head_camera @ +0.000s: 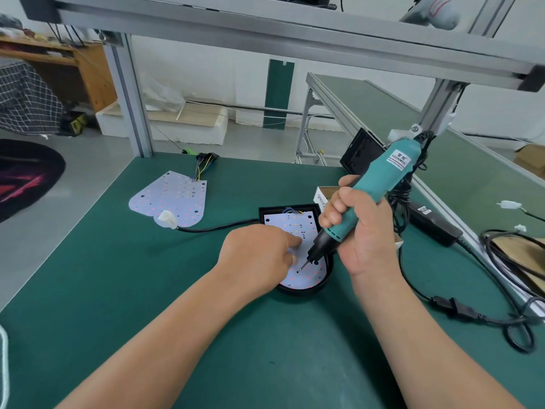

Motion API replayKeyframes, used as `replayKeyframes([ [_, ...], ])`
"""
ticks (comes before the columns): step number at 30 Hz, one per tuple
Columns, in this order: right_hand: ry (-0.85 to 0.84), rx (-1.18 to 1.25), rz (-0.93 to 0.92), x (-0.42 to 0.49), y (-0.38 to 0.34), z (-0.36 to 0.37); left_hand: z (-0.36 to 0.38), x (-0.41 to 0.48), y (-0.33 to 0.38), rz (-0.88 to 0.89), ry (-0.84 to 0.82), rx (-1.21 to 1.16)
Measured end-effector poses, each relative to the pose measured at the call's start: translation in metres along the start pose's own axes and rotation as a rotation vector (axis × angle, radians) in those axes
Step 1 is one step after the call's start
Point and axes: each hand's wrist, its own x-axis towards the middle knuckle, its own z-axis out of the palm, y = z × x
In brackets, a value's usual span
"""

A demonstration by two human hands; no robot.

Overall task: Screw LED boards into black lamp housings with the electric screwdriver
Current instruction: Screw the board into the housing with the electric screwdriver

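My right hand (362, 231) is wrapped tight around the teal electric screwdriver (380, 184), fingers curled round its barrel, the tool tilted with its bit pointing down and away to my left. The tip meets the LED board (306, 274) just below my left fingertips, but it is too small to tell whether a screw sits under it. My left hand (259, 255) lies on the same board with the index finger stretched out and pressing. It holds nothing, and it covers the board's left half. The board rests inside the black lamp housing (306, 290), of which I see only the rim at the near and far ends.

Behind my right knuckles a small cardboard box (323, 196) is mostly hidden, its print cut off. Past the screwdriver's top a black panel (359, 152) stands on edge, possibly another housing. Beyond my left hand a second LED board (171, 199) lies flat, and a white connector (168, 219) lies on its near edge on a black cable (218, 227).

Everything sits on a green mat (147, 290). To the right of my grip lie a black power adapter (433, 222) and a looped power cord (460, 311). An aluminium frame post (129, 95) rises at the far left corner, and a long green bench (383, 113) runs away on the right over a grey floor.
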Motion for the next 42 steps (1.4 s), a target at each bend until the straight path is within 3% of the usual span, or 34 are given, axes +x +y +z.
replayKeyframes([
  [13,-0.052,-0.139,-0.063,-0.006,0.001,0.007,0.004,0.000,0.001,0.001,0.010,0.009],
  [21,-0.280,-0.340,-0.147,-0.016,0.004,0.017,0.001,0.001,0.004,-0.031,0.002,0.074],
  [28,-0.385,-0.476,-0.140,-0.018,0.005,0.030,0.004,0.002,0.008,-0.102,0.026,0.148],
  [35,-0.402,-0.416,-0.064,-0.017,0.007,0.021,0.007,0.004,0.009,-0.122,0.043,0.140],
  [42,-0.455,-0.357,-0.123,-0.020,-0.001,0.011,0.010,0.002,0.003,-0.083,0.072,0.068],
])
